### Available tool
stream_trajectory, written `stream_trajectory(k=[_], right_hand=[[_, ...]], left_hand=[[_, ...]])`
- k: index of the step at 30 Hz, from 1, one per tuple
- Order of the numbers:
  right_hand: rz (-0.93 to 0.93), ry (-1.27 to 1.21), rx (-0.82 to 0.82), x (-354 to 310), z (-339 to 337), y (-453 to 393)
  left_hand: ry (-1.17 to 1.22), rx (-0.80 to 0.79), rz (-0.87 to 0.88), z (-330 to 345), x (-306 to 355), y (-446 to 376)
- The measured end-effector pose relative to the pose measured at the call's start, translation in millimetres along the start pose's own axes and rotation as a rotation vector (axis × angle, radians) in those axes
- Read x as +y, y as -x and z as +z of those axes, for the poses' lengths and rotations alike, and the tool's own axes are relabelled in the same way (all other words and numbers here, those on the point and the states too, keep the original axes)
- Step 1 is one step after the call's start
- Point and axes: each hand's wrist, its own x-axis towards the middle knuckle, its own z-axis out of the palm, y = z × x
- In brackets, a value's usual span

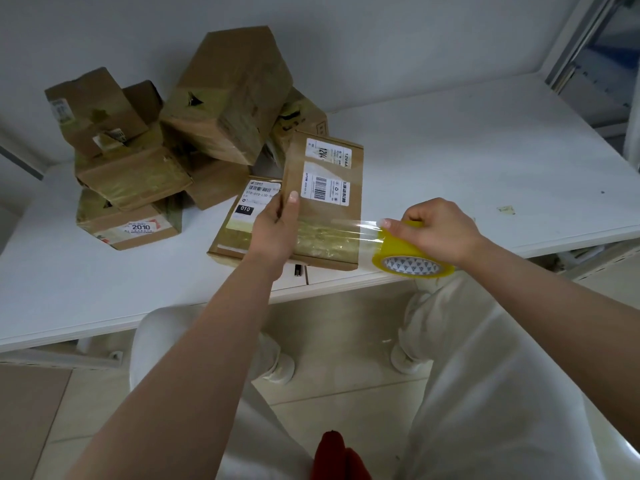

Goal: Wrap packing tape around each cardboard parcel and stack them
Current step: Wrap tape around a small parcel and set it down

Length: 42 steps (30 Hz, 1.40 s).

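Two hands busy above white table (485, 161): left hand (277, 226) gripped flat brown cardboard parcel with barcode labels (323, 202) by its left edge, tilted over table's near edge; right hand (436, 230) clamped on yellow packing tape roll (412, 258), just right of parcel, clear strip joined to parcel's lower face. Another flat labelled parcel (242, 216) underneath; heap of taped cardboard boxes (166, 150) toward table's far left.

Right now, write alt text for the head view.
A person's left hand holds a flat cardboard parcel at a white table's edge, while the right hand pulls clear tape from a yellow roll across it. More taped boxes sit piled behind.
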Motion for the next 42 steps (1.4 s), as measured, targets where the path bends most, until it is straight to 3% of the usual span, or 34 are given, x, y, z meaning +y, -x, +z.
stream_trajectory(k=[8,14,18,20,25,34,38,42], right_hand=[[0.014,-0.053,-0.002,6,2,-2],[0.064,-0.292,-0.053,15,5,-2],[0.131,-0.116,-0.049,16,14,-2],[0.153,-0.017,-0.086,19,16,-2],[0.120,-0.112,-0.155,25,23,-3],[0.230,-0.226,-0.342,45,12,-6],[0.228,0.139,-0.288,40,11,-17],[0.279,0.199,-0.290,38,13,-25]], left_hand=[[0.105,-0.037,-0.079,0,6,3],[0.140,-0.056,-0.130,3,4,2],[0.155,-0.090,-0.112,8,2,-1],[0.151,-0.108,-0.105,11,3,0],[0.223,-0.117,-0.165,18,-3,1],[0.192,-0.152,-0.191,31,-20,-15],[0.053,-0.158,-0.142,37,-16,-19],[-0.079,-0.145,-0.110,47,-22,-26]])
